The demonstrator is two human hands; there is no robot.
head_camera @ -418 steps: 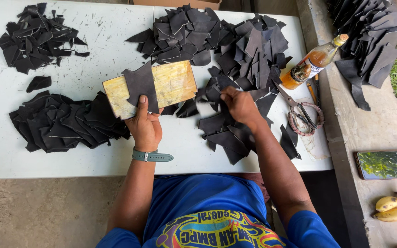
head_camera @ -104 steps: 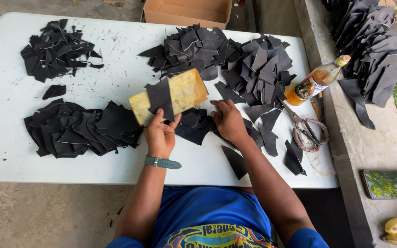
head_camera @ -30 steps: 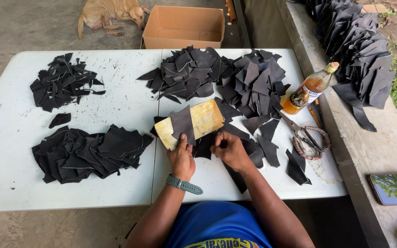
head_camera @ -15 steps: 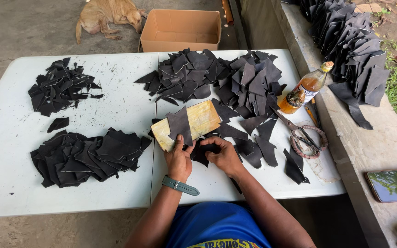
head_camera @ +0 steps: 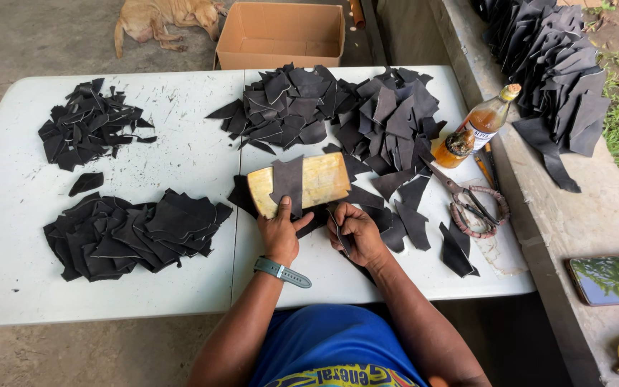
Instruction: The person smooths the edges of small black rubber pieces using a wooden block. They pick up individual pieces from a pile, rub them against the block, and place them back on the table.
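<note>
Here, beyond both hands, the white table (head_camera: 180, 287) carries heaps of black leather pieces (head_camera: 338, 118), w/ a brown cardboard box (head_camera: 281, 32) on the ground past its far edge. Just ahead of the hands lies a yellow block (head_camera: 324, 179); the left hand (head_camera: 281, 229) pins a dark leather strip (head_camera: 288, 183) flat on it. That strip looks thin, limp, light; best held pressed near its close end. Right hand (head_camera: 356, 229), fingers curled round a slim tool, sits beside the left. Right of it: scissors (head_camera: 467, 204), amber bottle (head_camera: 485, 118) w/ pale label.

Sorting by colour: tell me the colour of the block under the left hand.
Pale yellow block, head view.
</note>
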